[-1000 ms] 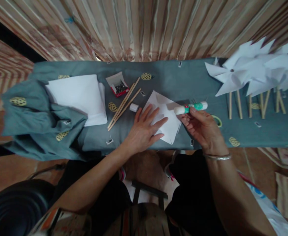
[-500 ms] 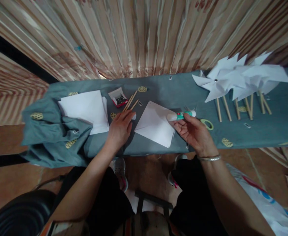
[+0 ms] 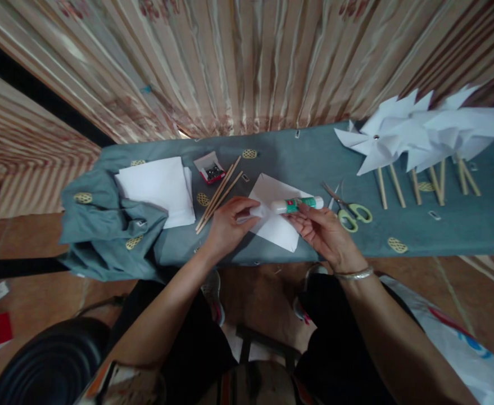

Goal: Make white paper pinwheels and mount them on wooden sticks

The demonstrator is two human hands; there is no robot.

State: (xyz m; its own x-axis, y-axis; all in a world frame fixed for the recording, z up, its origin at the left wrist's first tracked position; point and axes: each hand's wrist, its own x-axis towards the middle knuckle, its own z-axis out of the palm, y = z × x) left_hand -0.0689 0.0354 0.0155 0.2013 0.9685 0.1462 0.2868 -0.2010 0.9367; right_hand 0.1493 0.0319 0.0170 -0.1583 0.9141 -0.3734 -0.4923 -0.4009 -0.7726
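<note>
In the head view a square sheet of white paper (image 3: 281, 228) lies turned like a diamond on the cloth-covered table. My left hand (image 3: 229, 224) is closed in a pinch at its left corner. A thin whitish piece shows between those fingertips and looks like part of the paper. Lying lengthwise in my right hand (image 3: 325, 232) is a glue stick (image 3: 296, 205) with a green label, gripped by thumb and fingers above the sheet's right side. Its white end points toward my left hand. Green-handled scissors (image 3: 350, 216) rest just right of my right hand.
Thin wooden sticks (image 3: 223, 194) and a small red-and-white box of metal pins (image 3: 211, 170) lie beyond my left hand. A stack of white paper (image 3: 158, 188) is farther left. White paper pinwheels (image 3: 392, 135) on sticks lie at the right. A curtain (image 3: 247, 67) hangs behind.
My left hand has moved right, from the wooden sticks to the paper's left corner. The glue stick has shifted slightly left in my right hand, uncovering the scissors.
</note>
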